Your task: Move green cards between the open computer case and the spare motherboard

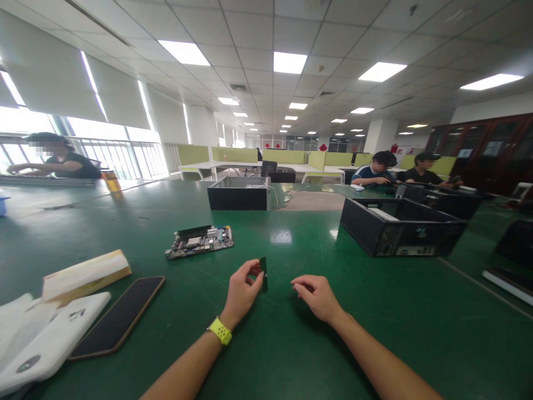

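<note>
Green and thin, a small card is held upright by the left hand. It is not joined to the circuit board, which is laid on the surface, outside the black case. Whether anything is pinched by the curled right hand cannot be told.

Your broad green tabletop looks smooth and glossy, mirroring the ceiling lights. The flat black phone has a glassy, smooth face; the open black rectangular computer case looks like metal, its walls dark and fairly smooth.
</note>
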The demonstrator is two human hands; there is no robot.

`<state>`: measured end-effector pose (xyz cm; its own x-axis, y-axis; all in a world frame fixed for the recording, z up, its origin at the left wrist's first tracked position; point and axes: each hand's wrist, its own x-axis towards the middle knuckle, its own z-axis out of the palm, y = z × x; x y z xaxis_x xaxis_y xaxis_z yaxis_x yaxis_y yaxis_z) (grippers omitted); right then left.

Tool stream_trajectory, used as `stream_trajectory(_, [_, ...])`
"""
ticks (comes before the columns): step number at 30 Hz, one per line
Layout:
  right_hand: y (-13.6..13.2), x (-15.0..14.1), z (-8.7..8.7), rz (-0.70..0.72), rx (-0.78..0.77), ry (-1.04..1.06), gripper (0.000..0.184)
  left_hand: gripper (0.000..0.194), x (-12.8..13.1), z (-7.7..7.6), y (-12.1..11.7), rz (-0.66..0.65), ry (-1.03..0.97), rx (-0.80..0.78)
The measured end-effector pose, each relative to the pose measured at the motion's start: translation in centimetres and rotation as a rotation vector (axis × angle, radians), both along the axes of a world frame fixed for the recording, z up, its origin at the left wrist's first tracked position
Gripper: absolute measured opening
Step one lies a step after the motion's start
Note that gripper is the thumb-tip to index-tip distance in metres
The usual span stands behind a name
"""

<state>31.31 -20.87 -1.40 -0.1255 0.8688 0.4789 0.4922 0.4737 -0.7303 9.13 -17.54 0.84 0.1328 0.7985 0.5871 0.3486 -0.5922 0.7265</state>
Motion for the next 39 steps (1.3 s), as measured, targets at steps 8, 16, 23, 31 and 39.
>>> stream_trajectory(8, [-0.01, 0.02, 0.15, 0.005, 0.003, -0.007, 0.022, 0.026, 0.11, 0.3, -0.2, 0.003, 0.011, -0.005])
stream_trajectory(16, [0.1, 0.06, -0.06, 0.006, -0.001, 0.0, 0.021, 0.026, 0.01, 0.03, -0.07, 0.012, 0.043, 0.005])
stream_trajectory(23, [0.08, 0.03, -0.02, 0.006, -0.004, 0.002, 0.021, 0.024, -0.04, 0.03, 0.02, -0.009, 0.057, 0.02])
stream_trajectory(31, [0.01, -0.01, 0.27, 0.006, 0.003, -0.002, 0.021, 0.016, 0.0, 0.39, -0.19, -0.029, 0.075, 0.047])
stream_trajectory(39, [0.01, 0.04, 0.16, 0.009, -0.001, -0.008, 0.021, 0.015, 0.03, 0.4, -0.23, -0.026, 0.07, 0.037])
